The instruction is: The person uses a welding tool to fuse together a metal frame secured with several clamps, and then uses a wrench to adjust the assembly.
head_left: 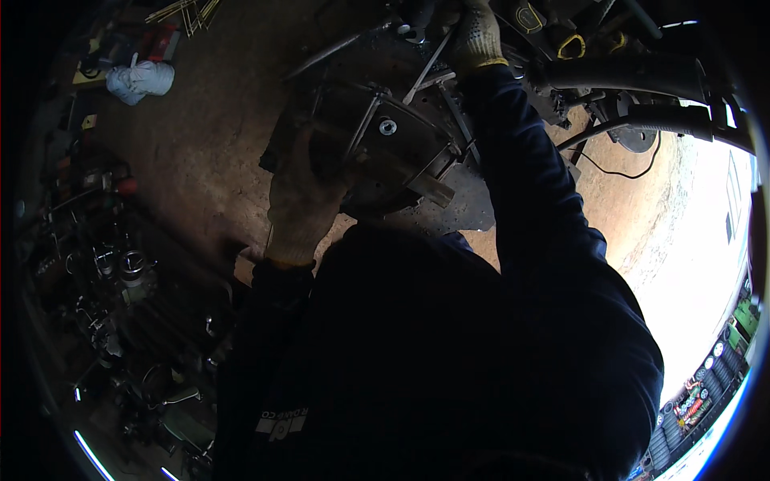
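Observation:
My left hand (306, 204), in a tan work glove with a yellow cuff, lies at the left side of a dark metal frame (405, 131). Its fingers look spread against the metal, though deep shadow blurs them. A round, light-coloured washer-like piece (388, 127) shows near the frame's middle, and a short flat bar (431, 191) juts from its near side. Stretched far forward, my right hand (480, 36) wears a matching glove. Its fingers bend down among metal parts beside a thin rod (431, 66); what they close on is hidden.
Thick dark pipes (622, 74) extend to the right of my right arm. On the brown floor (196, 152) at far left sits a pale blue cloth bundle (140, 79). Cluttered metal parts (132, 264) fill the left side. Thin yellowish rods (186, 13) lie at the upper left.

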`<act>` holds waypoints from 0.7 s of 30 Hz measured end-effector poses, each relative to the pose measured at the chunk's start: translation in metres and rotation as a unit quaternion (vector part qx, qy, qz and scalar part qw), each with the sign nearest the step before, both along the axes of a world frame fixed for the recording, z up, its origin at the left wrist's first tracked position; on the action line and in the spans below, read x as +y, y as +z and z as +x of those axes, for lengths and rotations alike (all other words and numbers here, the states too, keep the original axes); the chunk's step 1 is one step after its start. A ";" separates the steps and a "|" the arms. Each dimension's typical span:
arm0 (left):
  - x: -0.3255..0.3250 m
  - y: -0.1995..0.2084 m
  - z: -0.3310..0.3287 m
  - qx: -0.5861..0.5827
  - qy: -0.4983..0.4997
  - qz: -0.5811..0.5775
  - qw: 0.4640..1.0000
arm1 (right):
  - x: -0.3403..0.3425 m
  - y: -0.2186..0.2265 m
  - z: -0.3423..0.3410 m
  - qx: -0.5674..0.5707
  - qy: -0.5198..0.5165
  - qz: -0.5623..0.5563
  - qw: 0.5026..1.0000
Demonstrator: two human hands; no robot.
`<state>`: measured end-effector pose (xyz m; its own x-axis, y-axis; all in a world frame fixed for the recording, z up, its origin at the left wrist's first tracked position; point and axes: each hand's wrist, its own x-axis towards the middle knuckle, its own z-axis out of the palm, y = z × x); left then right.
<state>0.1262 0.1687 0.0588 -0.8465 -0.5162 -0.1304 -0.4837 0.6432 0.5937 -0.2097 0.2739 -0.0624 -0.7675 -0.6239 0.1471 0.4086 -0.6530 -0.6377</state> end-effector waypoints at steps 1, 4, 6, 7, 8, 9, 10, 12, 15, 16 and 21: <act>0.002 0.000 -0.002 -0.015 0.005 0.006 1.000 | 0.006 0.016 0.004 -0.152 0.091 -0.129 0.976; 0.005 0.002 -0.007 -0.030 0.019 0.024 0.999 | 0.004 0.013 0.003 -0.054 0.009 -0.090 0.994; 0.005 -0.002 -0.002 -0.001 0.026 0.035 0.999 | -0.004 0.016 -0.001 0.015 -0.044 -0.069 0.997; 0.006 0.004 -0.005 -0.006 0.017 0.026 0.999 | -0.008 0.019 -0.004 0.051 -0.073 -0.059 0.994; 0.009 0.009 -0.005 -0.014 0.016 0.018 1.000 | -0.008 0.033 0.009 0.005 -0.093 -0.066 0.993; 0.010 0.013 -0.006 -0.022 0.015 0.010 1.000 | -0.006 0.050 0.017 -0.007 -0.048 -0.120 0.992; 0.010 0.016 -0.007 -0.024 0.018 0.007 1.000 | 0.001 0.066 0.023 -0.019 -0.005 -0.170 0.985; 0.012 0.016 -0.007 -0.033 0.024 0.009 0.999 | 0.012 0.077 0.030 0.016 0.061 -0.250 0.966; 0.010 0.012 -0.008 -0.026 0.031 0.047 0.998 | 0.008 0.068 0.024 0.017 0.022 -0.217 0.976; 0.009 0.012 -0.010 -0.033 0.021 0.032 0.999 | 0.003 0.053 0.015 -0.008 -0.037 -0.171 0.985; 0.005 0.018 -0.008 -0.048 0.034 0.075 0.995 | 0.001 0.003 0.007 -0.187 -0.029 -0.108 0.976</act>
<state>0.1183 0.1737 0.0765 -0.7907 -0.5399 -0.2885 -0.5813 0.5147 0.6302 -0.2022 0.2749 -0.0593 -0.8255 -0.5638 -0.0263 0.5451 -0.7841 -0.2967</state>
